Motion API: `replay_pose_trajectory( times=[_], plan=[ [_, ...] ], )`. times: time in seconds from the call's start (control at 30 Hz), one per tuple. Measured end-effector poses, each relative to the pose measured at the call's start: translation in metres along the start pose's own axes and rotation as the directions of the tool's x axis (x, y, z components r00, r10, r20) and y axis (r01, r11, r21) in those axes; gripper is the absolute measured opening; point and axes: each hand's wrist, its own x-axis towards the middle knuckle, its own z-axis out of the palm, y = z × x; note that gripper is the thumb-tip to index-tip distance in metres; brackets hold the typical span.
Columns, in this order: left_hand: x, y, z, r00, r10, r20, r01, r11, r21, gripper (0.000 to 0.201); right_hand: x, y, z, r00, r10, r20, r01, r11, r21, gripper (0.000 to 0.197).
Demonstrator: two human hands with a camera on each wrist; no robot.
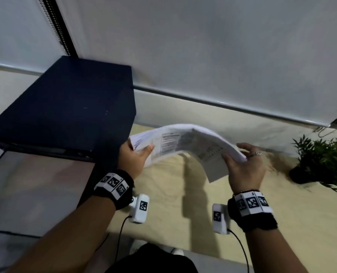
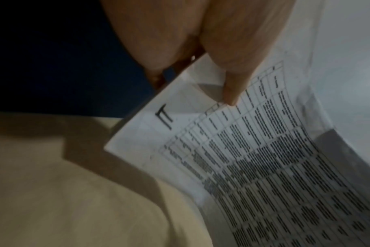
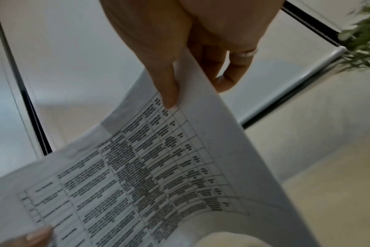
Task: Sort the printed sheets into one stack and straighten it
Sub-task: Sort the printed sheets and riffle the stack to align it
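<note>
Head camera: a person's left hand (image 1: 134, 157) and right hand (image 1: 242, 167) each pinch an end of the printed sheets (image 1: 191, 142), bowed in mid-air above the table (image 1: 163, 194); squaring looks underway, tapping the edges likely next.

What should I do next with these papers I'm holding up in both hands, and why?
Probably lower the stack of sheets onto the table and tap one long edge square. The left hand and right hand each pinch an end, the stack arches in the air, and one sheet hangs lower than the rest, so the edges are not yet even.
</note>
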Motion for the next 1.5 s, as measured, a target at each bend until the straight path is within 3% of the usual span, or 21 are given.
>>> replay_pose_trajectory(
  times=[0.1, 0.27, 0.37, 0.47, 0.53, 0.63, 0.73, 0.8, 0.87, 0.97, 1.1, 1.23, 1.33, 1.4, 1.5],
  plan=[
    [0.0, -0.017, -0.004, 0.998, -0.048, 0.037, 0.041, 0.982, 0.186, 0.027, -0.008, 0.023, 0.011, 0.992, 0.082, 0.096, -0.085, 0.996, 0.023, 0.047],
    [0.008, -0.005, -0.003, 0.998, 0.01, 0.057, -0.022, 0.979, 0.204, 0.014, -0.001, 0.024, 0.012, 0.99, -0.022, 0.138, 0.042, 0.989, -0.144, 0.011],
    [0.01, 0.003, -0.01, 0.994, 0.045, 0.099, -0.064, 0.978, 0.2, 0.019, 0.006, 0.016, 0.003, 0.984, -0.088, 0.157, 0.117, 0.975, -0.187, 0.019],
    [0.01, 0.003, -0.015, 0.987, 0.042, 0.157, -0.079, 0.969, 0.235, 0.038, 0.007, 0.02, 0.002, 0.953, -0.114, 0.28, 0.193, 0.942, -0.275, 0.036],
    [0.011, 0.008, -0.012, 0.98, 0.056, 0.193, -0.114, 0.946, 0.303, 0.036, 0.006, 0.022, 0.005, 0.932, -0.116, 0.345, 0.244, 0.902, -0.357, 0.035],
    [0.016, 0.021, -0.008, 0.96, 0.132, 0.245, -0.231, 0.869, 0.438, 0.015, 0.006, 0.012, 0.005, 0.919, -0.097, 0.382, 0.303, 0.792, -0.529, 0.019],
    [0.023, 0.035, -0.011, 0.936, 0.174, 0.306, -0.314, 0.807, 0.5, 0.012, 0.009, 0.004, -0.002, 0.92, -0.11, 0.376, 0.323, 0.756, -0.569, 0.017],
    [0.027, 0.04, -0.014, 0.919, 0.08, 0.387, -0.317, 0.735, 0.6, 0.016, 0.01, 0.003, -0.005, 0.916, -0.082, 0.394, 0.318, 0.745, -0.586, 0.023],
    [0.029, 0.043, -0.013, 0.895, -0.044, 0.444, -0.338, 0.584, 0.738, 0.018, 0.01, 0.004, -0.004, 0.898, -0.032, 0.438, 0.322, 0.726, -0.608, 0.028],
    [0.031, 0.05, -0.006, 0.878, -0.038, 0.477, -0.428, 0.38, 0.82, 0.014, 0.012, 0.003, -0.002, 0.884, -0.001, 0.467, 0.333, 0.702, -0.629, 0.023],
    [0.03, 0.047, -0.004, 0.859, -0.041, 0.51, -0.475, 0.31, 0.824, 0.016, 0.01, 0.006, -0.007, 0.888, -0.006, 0.459, 0.339, 0.683, -0.647, 0.026],
    [0.024, 0.039, 0.01, 0.808, -0.084, 0.584, -0.568, 0.155, 0.808, 0.037, 0.006, 0.012, -0.004, 0.87, 0.051, 0.491, 0.32, 0.698, -0.64, 0.022],
    [0.018, 0.045, 0.034, 0.729, -0.017, 0.684, -0.674, 0.16, 0.722, 0.04, 0.003, 0.002, -0.001, 0.874, -0.027, 0.486, 0.368, 0.691, -0.623, 0.017],
    [0.011, 0.052, 0.047, 0.692, 0.047, 0.721, -0.713, 0.204, 0.671, 0.028, 0.002, -0.012, -0.002, 0.865, -0.169, 0.472, 0.447, 0.686, -0.574, 0.014],
    [0.011, 0.064, 0.047, 0.751, 0.101, 0.652, -0.647, 0.308, 0.697, 0.021, 0.005, -0.028, -0.015, 0.836, -0.474, 0.277, 0.548, 0.702, -0.455, 0.023]
  ],
)
